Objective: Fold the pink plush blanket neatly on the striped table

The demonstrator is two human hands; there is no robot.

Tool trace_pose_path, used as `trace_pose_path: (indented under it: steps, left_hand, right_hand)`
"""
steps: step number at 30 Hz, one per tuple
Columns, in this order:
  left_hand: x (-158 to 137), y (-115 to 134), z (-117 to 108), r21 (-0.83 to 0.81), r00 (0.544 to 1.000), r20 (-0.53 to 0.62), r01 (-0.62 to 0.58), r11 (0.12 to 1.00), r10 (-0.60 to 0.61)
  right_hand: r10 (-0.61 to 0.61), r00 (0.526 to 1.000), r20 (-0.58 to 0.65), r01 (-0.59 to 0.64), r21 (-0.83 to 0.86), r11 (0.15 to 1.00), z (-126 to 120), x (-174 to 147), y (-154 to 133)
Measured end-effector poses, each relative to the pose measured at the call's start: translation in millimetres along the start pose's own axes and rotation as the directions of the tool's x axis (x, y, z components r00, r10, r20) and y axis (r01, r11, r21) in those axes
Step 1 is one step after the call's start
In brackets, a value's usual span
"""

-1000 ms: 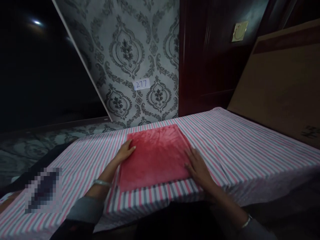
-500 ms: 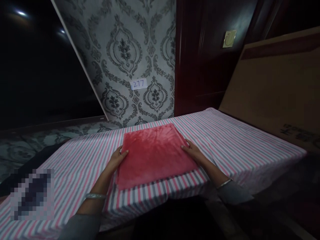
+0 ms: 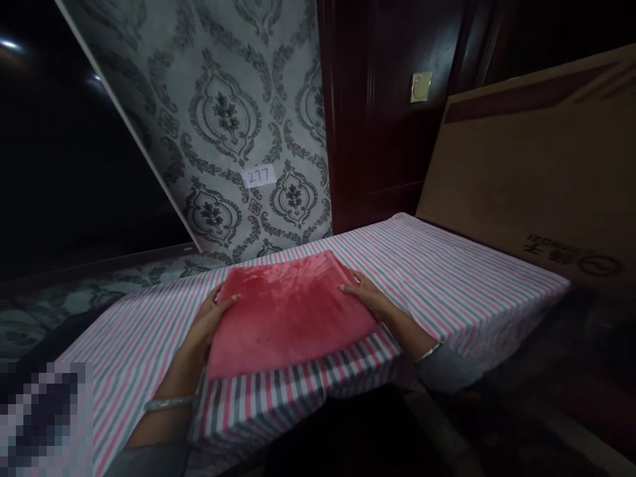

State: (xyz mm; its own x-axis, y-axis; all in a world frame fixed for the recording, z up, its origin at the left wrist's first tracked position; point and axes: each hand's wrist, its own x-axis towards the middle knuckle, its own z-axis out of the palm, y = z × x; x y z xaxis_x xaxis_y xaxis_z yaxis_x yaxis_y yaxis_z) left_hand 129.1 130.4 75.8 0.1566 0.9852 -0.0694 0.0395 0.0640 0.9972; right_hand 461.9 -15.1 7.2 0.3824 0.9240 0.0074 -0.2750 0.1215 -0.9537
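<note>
Head view: a folded red cloth (image 3: 288,318) sits at lower center of the frame, on or just above a striped cover (image 3: 467,271). Clamped on its sides are the left hand (image 3: 211,317) and right hand (image 3: 368,296), thumbs on top, other fingers partly hidden. A box (image 3: 527,179) stands at right. Uneven pull or a loose pinch could let the plush layers slide apart.

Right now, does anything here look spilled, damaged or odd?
Nothing looks spilled or damaged. The folded red cloth, over the striped tablecloth, is held at its sides by the left hand and right hand. Only the handwritten 277 paper looks odd, plain against patterned wallpaper. The lower left is pixelated; I can't judge there.
</note>
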Motion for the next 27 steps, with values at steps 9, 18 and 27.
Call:
trace_pose_path:
  steps: [9,18,27]
  left_hand:
    - [5.1,-7.6,-4.0,0.746,0.926,0.007,-0.255,0.615,0.376]
    - [-5.0,-17.8,177.6,0.194,0.222,0.901,-0.975,0.11,0.372]
    - [5.2,-34.4,203.7,0.167,0.131,0.917,-0.984,-0.066,0.376]
  right_hand:
    - [0.006,0.997,-0.076,-0.013,-0.092,0.996,-16.8,-49.1,41.6]
    - [-0.242,0.945,-0.219,0.185,-0.252,0.95,-15.9,-50.4,52.0]
    - [-0.278,0.94,-0.198,0.204,-0.327,0.923,-17.9,-50.7,57.6]
